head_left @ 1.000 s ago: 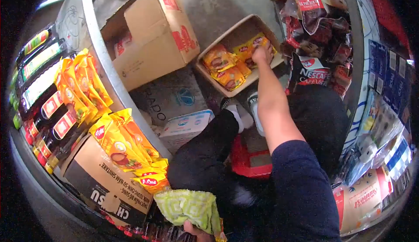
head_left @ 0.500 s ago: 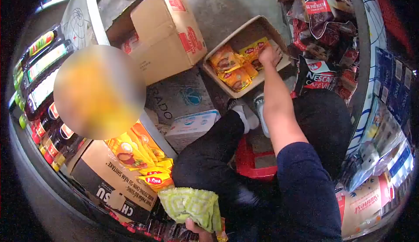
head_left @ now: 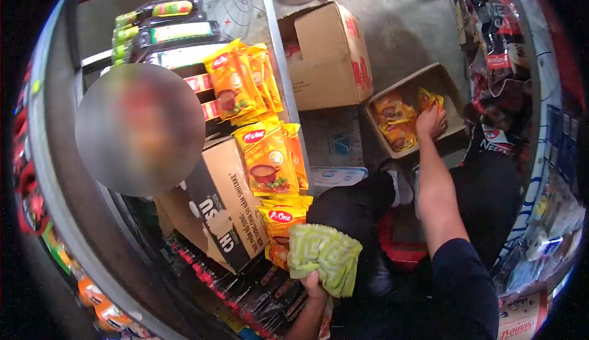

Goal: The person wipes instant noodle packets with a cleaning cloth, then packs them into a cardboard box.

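My right hand [head_left: 432, 122] reaches down into an open cardboard tray [head_left: 454, 101] on the floor and rests on the yellow-orange noodle packets [head_left: 392, 119] in it; the fingers are hidden against the packets. My left hand [head_left: 314, 283] is low in the view, closed around a green and white patterned cloth [head_left: 324, 258]. The cloth hangs just below a row of yellow noodle packets [head_left: 267, 160] standing on the shelf at my left. I am crouched, with my dark trouser legs and white socks under my right arm.
A brown cardboard box [head_left: 331, 58] stands open behind the tray. A dark printed carton [head_left: 221, 205] sits on the shelf beside bottles [head_left: 165, 30]. Coffee bags [head_left: 500, 52] hang at right. A red stool [head_left: 399, 248] is under me. A blurred patch covers the left.
The view has swung to the left, so the shelf fills more of the frame. My right hand stays in the tray of packets and my left hand still holds the cloth.
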A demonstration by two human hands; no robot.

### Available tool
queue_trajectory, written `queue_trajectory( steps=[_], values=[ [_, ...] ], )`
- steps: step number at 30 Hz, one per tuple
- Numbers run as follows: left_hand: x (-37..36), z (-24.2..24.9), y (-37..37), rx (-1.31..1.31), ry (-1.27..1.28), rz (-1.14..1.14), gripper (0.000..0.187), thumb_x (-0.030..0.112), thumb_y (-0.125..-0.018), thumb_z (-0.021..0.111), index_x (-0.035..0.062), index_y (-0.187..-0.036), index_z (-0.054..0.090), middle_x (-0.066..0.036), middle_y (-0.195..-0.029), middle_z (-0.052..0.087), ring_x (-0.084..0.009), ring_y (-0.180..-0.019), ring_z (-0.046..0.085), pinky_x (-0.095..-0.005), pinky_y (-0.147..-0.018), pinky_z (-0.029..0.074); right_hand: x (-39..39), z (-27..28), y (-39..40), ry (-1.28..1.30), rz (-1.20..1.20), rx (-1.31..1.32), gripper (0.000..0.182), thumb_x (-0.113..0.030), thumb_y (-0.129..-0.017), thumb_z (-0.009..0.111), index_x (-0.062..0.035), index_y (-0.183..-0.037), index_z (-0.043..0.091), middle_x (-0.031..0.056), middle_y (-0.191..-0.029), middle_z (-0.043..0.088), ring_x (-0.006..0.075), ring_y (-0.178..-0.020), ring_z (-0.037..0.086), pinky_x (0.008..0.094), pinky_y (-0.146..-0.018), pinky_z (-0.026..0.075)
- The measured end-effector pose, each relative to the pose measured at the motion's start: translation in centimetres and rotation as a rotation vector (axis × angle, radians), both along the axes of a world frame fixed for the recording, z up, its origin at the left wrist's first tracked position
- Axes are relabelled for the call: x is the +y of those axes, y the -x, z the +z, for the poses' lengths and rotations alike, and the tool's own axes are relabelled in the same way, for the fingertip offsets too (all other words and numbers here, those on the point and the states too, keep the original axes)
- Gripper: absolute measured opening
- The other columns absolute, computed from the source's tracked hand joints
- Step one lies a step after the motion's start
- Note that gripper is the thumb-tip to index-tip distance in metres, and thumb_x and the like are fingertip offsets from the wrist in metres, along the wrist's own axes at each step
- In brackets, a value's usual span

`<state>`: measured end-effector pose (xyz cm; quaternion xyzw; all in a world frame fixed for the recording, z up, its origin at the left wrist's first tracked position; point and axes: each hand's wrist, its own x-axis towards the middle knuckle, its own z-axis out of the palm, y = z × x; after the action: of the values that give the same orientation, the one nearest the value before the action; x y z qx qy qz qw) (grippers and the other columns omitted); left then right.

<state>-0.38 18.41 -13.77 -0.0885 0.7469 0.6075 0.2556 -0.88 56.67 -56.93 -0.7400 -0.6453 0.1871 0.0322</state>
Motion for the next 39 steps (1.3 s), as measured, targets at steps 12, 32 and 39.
queue_trajectory(
  steps=[12, 32, 39],
  values=[
    [5.6, -3.0, 1.9, 0.499, -0.048, -0.265, 0.041, 0.010, -0.091, 0.059, -0.0007, -0.130, 0.055, -0.008, -0.131, 0.059, -0.0210, -0.121, 0.056, -0.0348, -0.105, 0.042, 0.0, 17.9, 2.1, -0.195, -0.197, 0.744, 0.027, -0.022, -0.094, 0.059, 0.0034, -0.101, 0.061, 0.0256, -0.114, 0.056, 0.0407, -0.102, 0.054, 0.0483, -0.093, 0.042],
    [2.3, 7.1, -1.8, 0.196, -0.251, -0.408, 0.037, 0.012, -0.094, 0.065, -0.0030, -0.128, 0.060, -0.007, -0.123, 0.067, -0.0149, -0.112, 0.062, -0.0305, -0.096, 0.049, -15.2, 46.5, -11.6, 0.526, 1.017, 1.145, 0.015, -0.011, -0.088, 0.064, -0.0001, -0.099, 0.060, 0.0133, -0.103, 0.057, 0.0252, -0.103, 0.059, 0.0354, -0.094, 0.046],
    [-6.2, 7.3, -4.1, 0.270, -0.233, -0.059, 0.040, 0.012, -0.093, 0.067, -0.0018, -0.129, 0.057, -0.010, -0.127, 0.062, -0.0196, -0.111, 0.063, -0.0370, -0.092, 0.053, -20.5, 46.6, -11.4, 0.805, 1.093, 1.244, 0.020, -0.011, -0.089, 0.069, -0.0005, -0.106, 0.070, 0.0093, -0.108, 0.067, 0.0167, -0.100, 0.063, 0.0315, -0.089, 0.050]
  ],
)
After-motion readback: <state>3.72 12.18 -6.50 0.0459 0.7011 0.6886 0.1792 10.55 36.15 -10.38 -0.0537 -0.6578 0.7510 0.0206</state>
